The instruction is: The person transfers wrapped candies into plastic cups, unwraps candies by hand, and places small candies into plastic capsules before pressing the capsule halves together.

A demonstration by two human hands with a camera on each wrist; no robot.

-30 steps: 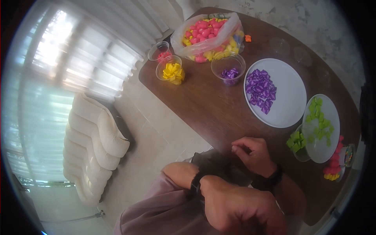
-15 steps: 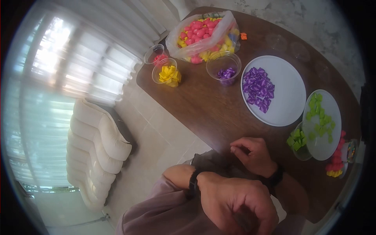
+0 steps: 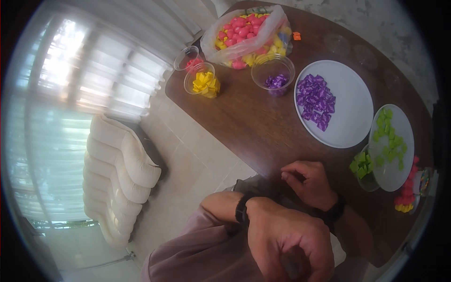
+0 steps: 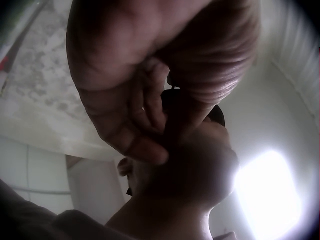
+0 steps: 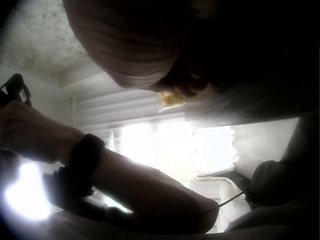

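Note:
My left hand [image 3: 289, 237] is raised close to the head camera, its fingers and thumb loosely curved with nothing visible between them; in the left wrist view the hand [image 4: 145, 45] looms dark in front of a person's head and neck. Beyond it, my right hand [image 3: 314, 185] lies at the brown table's [image 3: 244, 120] near edge, fingers loosely bent and no held object visible. Nearest to that hand are a cup of green pieces [image 3: 361, 164] and a white plate [image 3: 354, 103] with purple pieces [image 3: 315, 98]. The right wrist view shows this hand [image 5: 130, 45] in shadow.
Along the far side stand a bag [image 3: 213, 51] of pink and yellow pieces, a cup of yellow pieces [image 3: 206, 85] and a cup with purple pieces [image 3: 277, 82]. A plate with green pieces [image 3: 389, 136] is at the right. A cream seat [image 3: 115, 174] stands left.
The head view has shifted slightly between frames. Both hands keep nearly the same pose, and the things on the table stay in place.

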